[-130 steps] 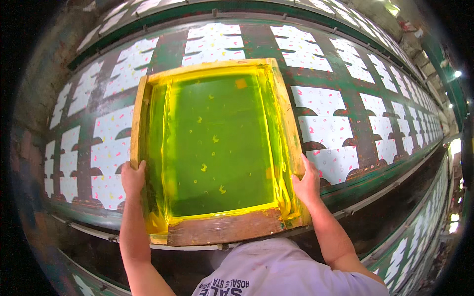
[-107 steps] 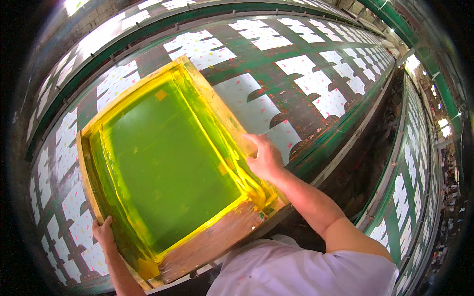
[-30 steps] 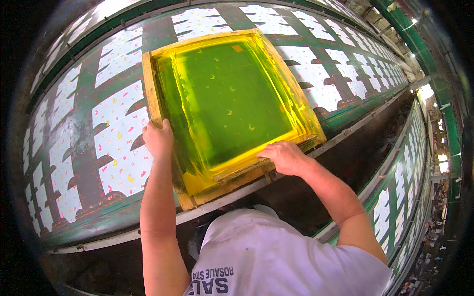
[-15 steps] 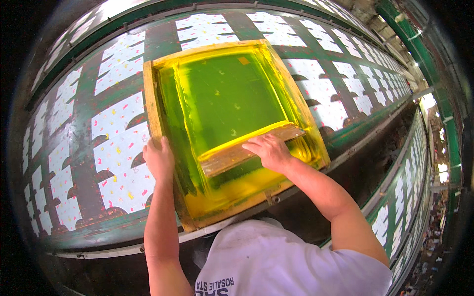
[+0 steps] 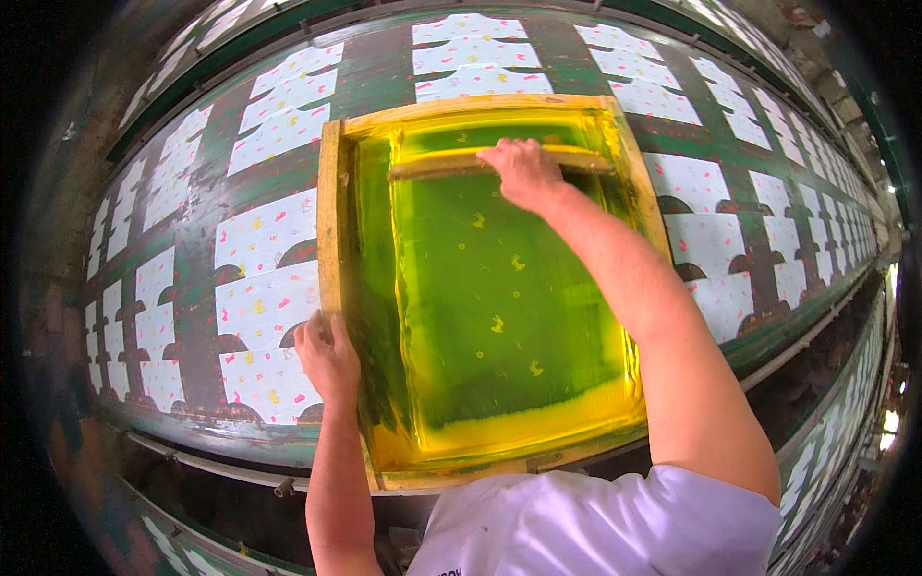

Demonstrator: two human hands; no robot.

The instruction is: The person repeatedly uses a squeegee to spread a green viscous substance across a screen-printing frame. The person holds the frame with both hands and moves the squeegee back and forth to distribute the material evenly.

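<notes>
The wooden frame [image 5: 330, 221] lay flat on the long surface [image 5: 375, 72], with its near side at the surface's front edge, maybe so that the person could lean over all of it. The left hand [image 5: 329, 360] was curled around the frame's left side, near the front, with its thumb over the wood; that looked like a way to keep the frame from sliding. The right hand [image 5: 523, 175] was closed over the middle of a wooden bar [image 5: 432, 169], likely so that both ends pressed evenly. The bar sat inside the frame, close to the far side, with only a thin strip of green screen [image 5: 451, 317] past it. Much more room lay toward the front, where yellow paint [image 5: 509, 434] made a thick band. The bar's right end was near the frame's right side, while its left end had a wider gap. White cloth pieces [image 5: 267, 312] lay near the frame's left and right sides, which left little room to shift it sideways.
</notes>
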